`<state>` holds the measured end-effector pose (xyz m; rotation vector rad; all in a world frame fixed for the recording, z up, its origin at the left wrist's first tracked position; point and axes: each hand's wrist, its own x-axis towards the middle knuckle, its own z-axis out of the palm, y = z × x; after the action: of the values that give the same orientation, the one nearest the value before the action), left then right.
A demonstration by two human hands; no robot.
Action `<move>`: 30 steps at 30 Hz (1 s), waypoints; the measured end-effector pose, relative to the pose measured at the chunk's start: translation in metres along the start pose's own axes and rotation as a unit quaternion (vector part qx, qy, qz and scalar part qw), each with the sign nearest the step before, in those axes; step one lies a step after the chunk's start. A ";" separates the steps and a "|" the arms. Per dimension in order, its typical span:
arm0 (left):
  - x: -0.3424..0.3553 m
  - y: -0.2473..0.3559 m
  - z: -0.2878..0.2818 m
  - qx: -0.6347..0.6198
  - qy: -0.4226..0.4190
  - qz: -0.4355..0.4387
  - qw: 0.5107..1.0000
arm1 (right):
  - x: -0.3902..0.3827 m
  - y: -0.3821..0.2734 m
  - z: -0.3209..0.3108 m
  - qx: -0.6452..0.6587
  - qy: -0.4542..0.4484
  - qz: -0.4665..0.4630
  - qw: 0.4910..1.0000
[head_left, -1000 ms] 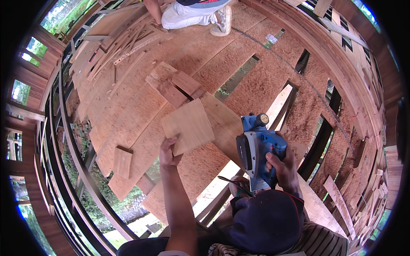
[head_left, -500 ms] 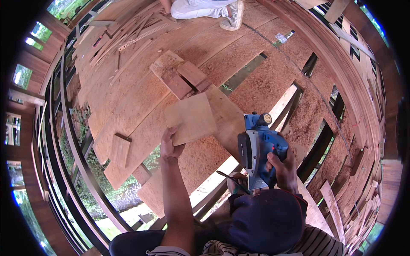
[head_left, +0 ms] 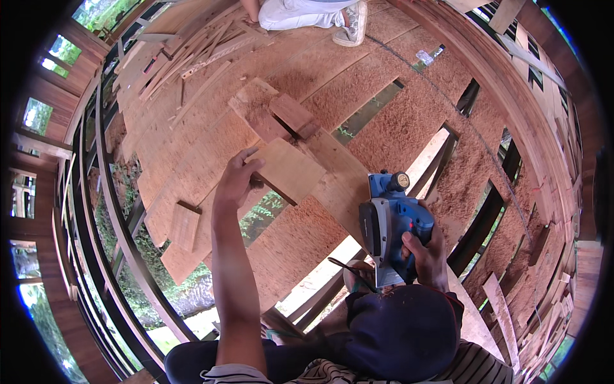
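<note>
My left hand is closed on the left edge of a pale, square board, which lies over the near part of a longer plank. My right hand grips a blue and black electric planer at the right end of that plank, its fingers partly hidden by the tool. Just beyond the square board, short reddish blocks rest with a dark slot between them. A dark blue cap-like shape fills the bottom right below the planer.
Another person in white trousers kneels at the top. Loose strips and shavings cover much of the plank floor, which has open gaps between boards and beams. A cable runs down the right. An offcut lies left of me.
My left hand has moved up and leftward, and the square board now sits flatter and farther from me, uncovering a floor gap below it. My right hand and planer shifted only slightly.
</note>
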<state>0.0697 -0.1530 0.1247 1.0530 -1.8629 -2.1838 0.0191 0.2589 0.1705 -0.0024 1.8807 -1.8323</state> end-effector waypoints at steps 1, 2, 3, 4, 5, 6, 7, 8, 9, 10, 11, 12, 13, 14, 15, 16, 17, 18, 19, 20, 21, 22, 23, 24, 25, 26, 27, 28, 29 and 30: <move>0.005 0.005 0.001 0.036 -0.003 0.001 0.999 | 0.000 -0.001 -0.001 0.000 0.001 0.003 1.000; 0.011 0.009 0.004 0.073 -0.008 0.002 0.997 | 0.000 0.000 -0.003 0.002 0.004 0.006 1.000; 0.017 0.013 0.008 0.110 -0.014 0.002 0.994 | 0.000 0.000 -0.005 0.004 0.008 0.009 1.000; 0.023 0.018 0.011 0.097 -0.029 0.009 0.995 | 0.001 -0.001 -0.007 -0.001 0.011 0.002 1.000; 0.025 0.018 0.006 0.086 -0.037 0.009 0.996 | 0.002 0.001 -0.007 -0.005 0.008 0.002 1.000; 0.027 0.019 0.001 0.076 -0.046 0.010 0.996 | 0.003 0.003 -0.007 -0.008 0.005 0.002 1.000; 0.032 0.019 -0.003 0.077 -0.052 0.007 0.996 | 0.004 0.002 -0.006 -0.014 -0.001 -0.002 1.000; 0.038 0.020 -0.001 0.077 -0.061 0.002 0.995 | 0.003 0.001 -0.007 -0.021 -0.003 -0.005 1.000; 0.042 0.022 -0.001 0.077 -0.070 -0.002 0.995 | 0.003 0.002 -0.008 -0.020 -0.004 -0.006 1.000; 0.045 0.024 -0.003 0.084 -0.067 -0.015 0.994 | 0.003 0.004 -0.008 -0.017 -0.007 -0.007 1.000; 0.045 0.031 0.003 0.088 -0.069 -0.027 0.993 | 0.004 0.006 -0.011 -0.010 -0.005 -0.008 1.000; 0.047 0.035 0.008 0.092 -0.069 -0.039 0.993 | 0.005 0.007 -0.013 -0.003 -0.005 -0.009 1.000; 0.050 0.036 0.009 0.101 -0.073 -0.043 0.991 | 0.005 0.008 -0.014 0.002 -0.003 -0.004 1.000; 0.053 0.038 0.008 0.109 -0.074 -0.046 0.990 | 0.005 0.008 -0.015 0.006 -0.005 0.000 1.000; 0.054 0.039 0.006 0.116 -0.074 -0.049 0.989 | 0.005 0.008 -0.015 0.010 -0.007 0.004 1.000; 0.054 0.039 0.003 0.123 -0.076 -0.050 0.988 | 0.005 0.008 -0.015 0.013 -0.006 0.012 1.000; 0.055 0.041 0.003 0.130 -0.078 -0.050 0.987 | 0.005 0.007 -0.015 0.015 -0.005 0.017 1.000; 0.056 0.041 0.003 0.136 -0.079 -0.049 0.986 | 0.005 0.007 -0.015 0.017 -0.004 0.023 1.000; 0.056 0.041 0.003 0.141 -0.072 -0.044 0.986 | 0.005 0.006 -0.016 0.019 -0.007 0.025 0.999; 0.054 0.044 0.007 0.146 -0.066 -0.037 0.986 | 0.006 0.006 -0.017 0.019 -0.009 0.026 0.999; 0.053 0.046 0.010 0.151 -0.060 -0.031 0.986 | 0.006 0.005 -0.018 0.020 -0.012 0.027 0.999; 0.053 0.046 0.008 0.172 -0.051 -0.024 0.984 | 0.006 0.004 -0.018 0.022 -0.015 0.033 0.999; 0.053 0.049 0.008 0.192 -0.044 -0.015 0.980 | 0.007 0.002 -0.019 0.024 -0.017 0.037 0.999; 0.053 0.051 0.008 0.211 -0.037 -0.005 0.977 | 0.007 0.001 -0.020 0.025 -0.019 0.040 0.999; 0.052 0.051 0.009 0.227 -0.016 0.000 0.974 | 0.008 0.003 -0.021 0.028 -0.023 0.031 0.999; 0.047 0.055 0.013 0.243 0.004 0.006 0.970 | 0.009 0.007 -0.021 0.032 -0.027 0.022 0.999; 0.045 0.058 0.018 0.259 0.025 0.011 0.965 | 0.009 0.009 -0.021 0.035 -0.031 0.013 0.999; 0.046 0.058 0.023 0.271 0.035 0.026 0.962 | 0.009 0.008 -0.021 0.036 -0.029 0.018 0.999; 0.046 0.059 0.028 0.283 0.049 0.041 0.957 | 0.009 0.006 -0.020 0.036 -0.030 0.023 0.999; 0.046 0.060 0.034 0.294 0.063 0.056 0.952 | 0.009 0.005 -0.019 0.037 -0.031 0.029 0.998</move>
<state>-0.0052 -0.1623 0.1591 1.0908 -2.5047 -1.4819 0.0062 0.2744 0.1620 0.0206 1.7532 -1.8404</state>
